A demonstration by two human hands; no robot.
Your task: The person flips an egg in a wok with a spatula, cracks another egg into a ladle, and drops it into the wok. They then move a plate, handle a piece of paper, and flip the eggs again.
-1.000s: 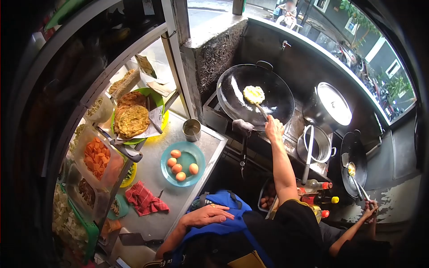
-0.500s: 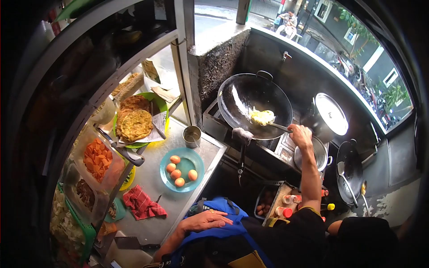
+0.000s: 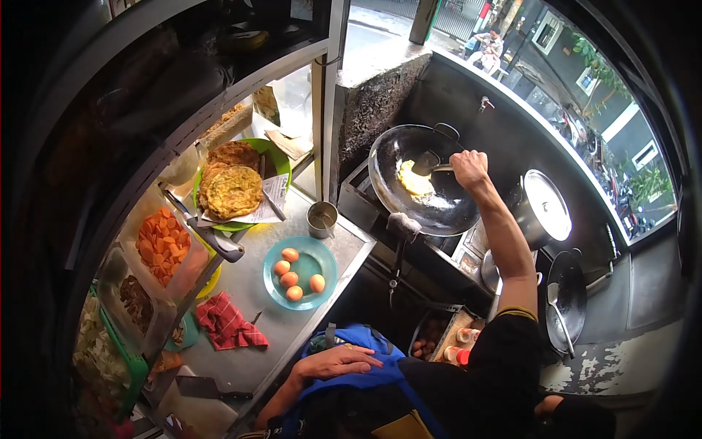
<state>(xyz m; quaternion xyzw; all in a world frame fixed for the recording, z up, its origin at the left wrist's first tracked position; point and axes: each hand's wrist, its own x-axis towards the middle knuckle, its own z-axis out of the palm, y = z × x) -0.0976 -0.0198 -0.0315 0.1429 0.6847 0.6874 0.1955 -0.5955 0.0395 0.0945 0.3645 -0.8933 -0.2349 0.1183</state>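
My right hand (image 3: 469, 167) is wrapped round the handle of a spatula (image 3: 427, 162) over the far right side of the wok. The spatula's dark blade touches the upper edge of a yellow egg omelette (image 3: 414, 181). The omelette lies in the black wok (image 3: 452, 208), which sits on a stove. Lower down, my left hand (image 3: 342, 361) rests flat on blue fabric (image 3: 387, 377) at my front. Its fingers are stretched out and hold nothing.
A blue plate (image 3: 327, 263) with several eggs stands on the metal counter beside a steel cup (image 3: 322, 219). Fried omelettes (image 3: 231, 192) fill a green plate. A red cloth (image 3: 229, 322), a lidded pot (image 3: 545, 208) and a second wok (image 3: 566, 293) are nearby.
My right hand has moved up and slightly left with the spatula, from the wok's near right rim to its far right side. The omelette has shifted within the wok. My left hand stays put.
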